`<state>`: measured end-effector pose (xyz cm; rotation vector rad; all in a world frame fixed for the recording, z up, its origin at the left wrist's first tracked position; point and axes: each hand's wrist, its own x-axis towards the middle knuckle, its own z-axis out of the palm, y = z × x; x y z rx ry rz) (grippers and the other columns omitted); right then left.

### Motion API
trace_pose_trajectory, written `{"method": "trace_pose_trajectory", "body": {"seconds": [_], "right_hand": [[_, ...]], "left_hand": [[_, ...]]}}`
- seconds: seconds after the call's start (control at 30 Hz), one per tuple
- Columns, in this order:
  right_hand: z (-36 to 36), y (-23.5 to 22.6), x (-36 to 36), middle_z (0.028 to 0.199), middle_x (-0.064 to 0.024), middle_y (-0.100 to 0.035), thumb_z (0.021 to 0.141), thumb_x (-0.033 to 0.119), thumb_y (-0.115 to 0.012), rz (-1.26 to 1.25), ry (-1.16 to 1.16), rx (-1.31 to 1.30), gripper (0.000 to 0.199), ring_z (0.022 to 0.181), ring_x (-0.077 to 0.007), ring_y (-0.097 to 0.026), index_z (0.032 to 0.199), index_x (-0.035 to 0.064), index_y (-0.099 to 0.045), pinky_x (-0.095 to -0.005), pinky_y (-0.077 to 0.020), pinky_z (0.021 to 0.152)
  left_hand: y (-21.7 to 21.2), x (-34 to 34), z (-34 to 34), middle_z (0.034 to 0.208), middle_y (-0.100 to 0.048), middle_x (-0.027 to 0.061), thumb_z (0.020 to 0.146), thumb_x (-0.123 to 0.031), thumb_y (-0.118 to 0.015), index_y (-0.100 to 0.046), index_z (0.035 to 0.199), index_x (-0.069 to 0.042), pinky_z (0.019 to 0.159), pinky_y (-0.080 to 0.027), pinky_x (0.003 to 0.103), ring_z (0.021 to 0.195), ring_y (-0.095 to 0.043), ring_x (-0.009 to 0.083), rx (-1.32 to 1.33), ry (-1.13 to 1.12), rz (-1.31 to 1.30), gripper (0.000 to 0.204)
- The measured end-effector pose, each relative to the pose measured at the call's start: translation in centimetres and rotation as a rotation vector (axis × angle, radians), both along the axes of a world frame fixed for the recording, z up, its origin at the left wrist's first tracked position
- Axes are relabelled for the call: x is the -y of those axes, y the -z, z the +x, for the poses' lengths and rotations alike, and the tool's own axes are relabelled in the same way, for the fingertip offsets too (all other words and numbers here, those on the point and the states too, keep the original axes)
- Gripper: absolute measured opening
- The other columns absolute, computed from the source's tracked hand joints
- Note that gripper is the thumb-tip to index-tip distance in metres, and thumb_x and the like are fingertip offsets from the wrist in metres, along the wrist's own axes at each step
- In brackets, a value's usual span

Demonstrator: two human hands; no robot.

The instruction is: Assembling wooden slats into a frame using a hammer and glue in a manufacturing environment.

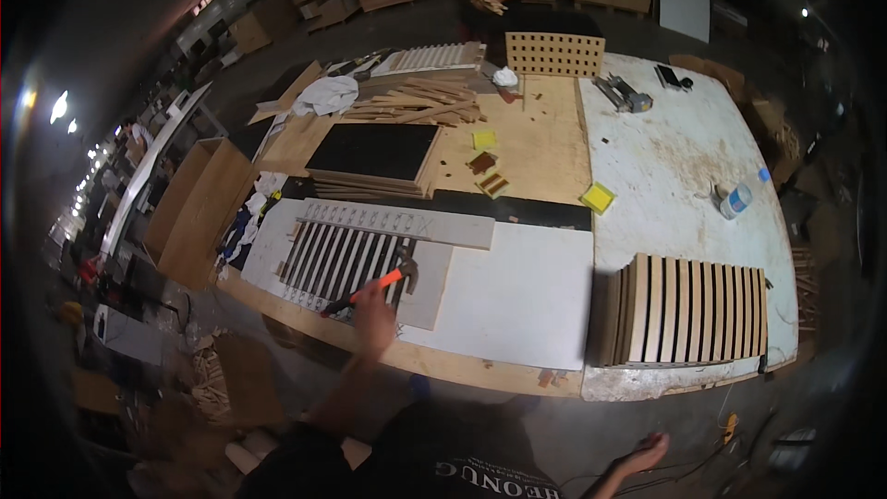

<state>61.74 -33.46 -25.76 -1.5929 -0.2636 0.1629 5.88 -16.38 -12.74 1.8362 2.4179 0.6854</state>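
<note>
the hammer (377,283), orange-handled, lies across the slatted frame (344,263) near the bench's front left edge, gripped in the left hand (373,314) with fingers curled tight round the handle. the right hand (644,453) hangs off the bench, low over the floor, fingers spread loose and holding nothing. a bare white board (517,300) leaves open room beside the frame. one stack of slatted panels (688,310) sits at the right edge; three yellow pads (598,197) lie further back.
</note>
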Motion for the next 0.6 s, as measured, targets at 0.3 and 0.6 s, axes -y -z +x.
{"method": "trace_pose_trajectory", "body": {"seconds": [0.3, 0.6], "right_hand": [[-33.1, -12.8, -8.5, 0.087, -0.0054, -0.059, 0.086, 0.007, -0.056, -0.069, -1.299, 0.135, 0.017, 0.079, -0.0129, -0.056, 0.100, -0.0015, -0.057, -0.0262, -0.0469, 0.074], [-42.0, -11.9, -14.2, 0.094, -0.0086, -0.061, 0.082, 0.006, -0.058, -0.274, -1.326, 0.230, 0.019, 0.082, -0.0152, -0.059, 0.101, 0.0008, -0.059, -0.0266, -0.0477, 0.072]], "left_hand": [[-0.5, 2.5, -10.2, 0.089, -0.051, 0.0107, 0.082, -0.015, -0.053, -0.057, 0.097, -0.006, 0.080, -0.041, 0.048, 0.089, -0.056, 0.0294, -0.164, 0.240, -0.168, 0.018], [-1.8, 14.2, -15.6, 0.085, -0.060, 0.0131, 0.083, -0.017, -0.059, -0.060, 0.099, -0.008, 0.069, -0.048, 0.041, 0.078, -0.060, 0.0341, 0.629, 0.016, 0.078, 0.018]]}}
